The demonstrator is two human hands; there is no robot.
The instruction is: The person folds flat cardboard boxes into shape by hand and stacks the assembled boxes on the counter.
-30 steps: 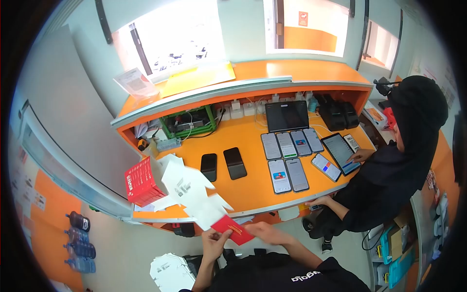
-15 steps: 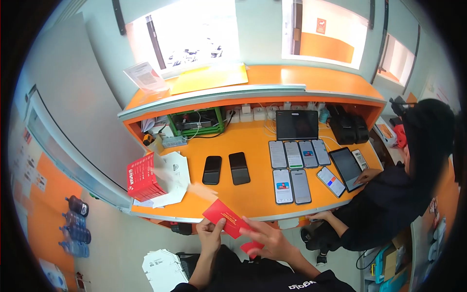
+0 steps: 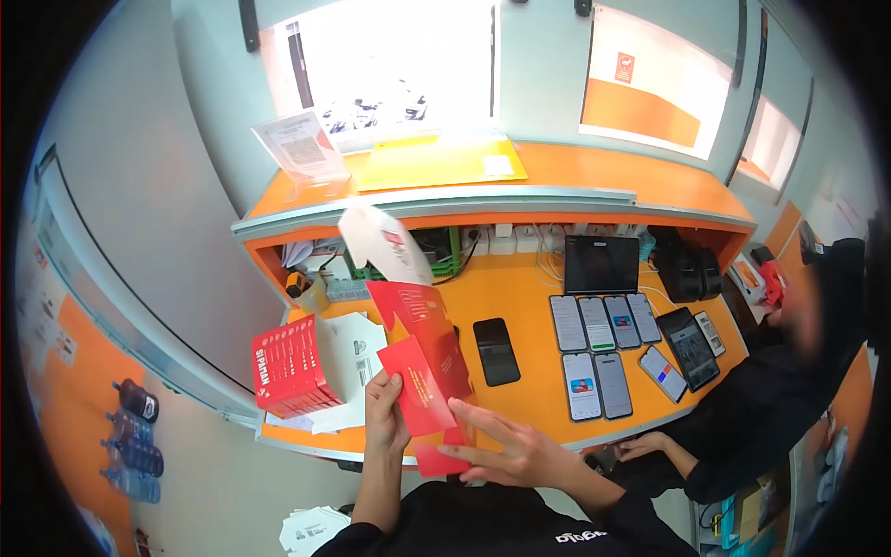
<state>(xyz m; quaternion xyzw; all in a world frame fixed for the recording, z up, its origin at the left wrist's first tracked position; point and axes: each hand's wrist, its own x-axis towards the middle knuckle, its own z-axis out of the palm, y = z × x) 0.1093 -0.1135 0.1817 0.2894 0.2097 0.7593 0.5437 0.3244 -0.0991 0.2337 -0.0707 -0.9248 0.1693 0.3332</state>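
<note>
A red folded card sheet (image 3: 422, 385) with a white flap (image 3: 385, 243) standing up at its top is held over the desk's front edge. My left hand (image 3: 385, 408) pinches its left side, thumb on the red face. My right hand (image 3: 520, 450) lies against its lower right part, fingers spread. To the left, a stack of red cartons (image 3: 295, 367) stands beside flat white sheets (image 3: 360, 367). Behind the card and to its right lies a dark phone (image 3: 497, 352); another dark phone is mostly hidden by the card.
Several lit phones (image 3: 583, 385), a laptop (image 3: 601, 265) and a tablet (image 3: 689, 348) are on the orange desk (image 3: 529, 408). A co-worker (image 3: 770, 371) in black is at the right. White sheets (image 3: 314, 531) lie low at the left, and water bottles (image 3: 136, 443) further left.
The card has risen and shows more red panels, its white flap now upright. My right hand has come against its lower part. The view has shifted, and the co-worker's hand has left the tablet.
</note>
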